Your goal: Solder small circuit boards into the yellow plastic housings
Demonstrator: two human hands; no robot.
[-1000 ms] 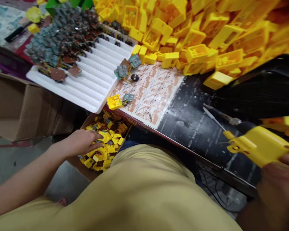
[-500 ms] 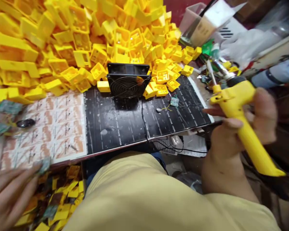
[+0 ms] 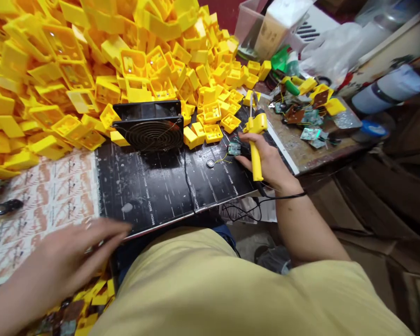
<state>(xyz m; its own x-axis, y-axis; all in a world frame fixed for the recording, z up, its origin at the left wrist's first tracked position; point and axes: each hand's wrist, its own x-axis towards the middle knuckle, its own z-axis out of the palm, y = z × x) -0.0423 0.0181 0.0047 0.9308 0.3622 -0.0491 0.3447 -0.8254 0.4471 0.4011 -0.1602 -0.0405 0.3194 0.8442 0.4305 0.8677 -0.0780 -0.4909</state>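
My right hand (image 3: 266,163) grips a yellow-handled soldering iron (image 3: 255,140), tip pointing up, on the far right of the black mat (image 3: 154,186). Its fingertips touch a small green circuit board (image 3: 234,148) with yellow wires and a round disc (image 3: 210,163) beside it. My left hand (image 3: 70,256) is blurred, fingers spread, above the mat's near left edge. It seems to hold nothing. Under it a box of small yellow parts (image 3: 87,303) shows.
A big heap of yellow plastic housings (image 3: 91,60) fills the back of the bench. A black fan (image 3: 149,126) stands on the mat. Printed paper (image 3: 38,196) lies to the left. Loose boards and clutter (image 3: 308,116) sit at right, with cardboard boxes (image 3: 388,186) below.
My right hand has lowered the soldering iron from in front of me to the mat by the small board. My left hand has risen from the parts box towards the mat's edge.
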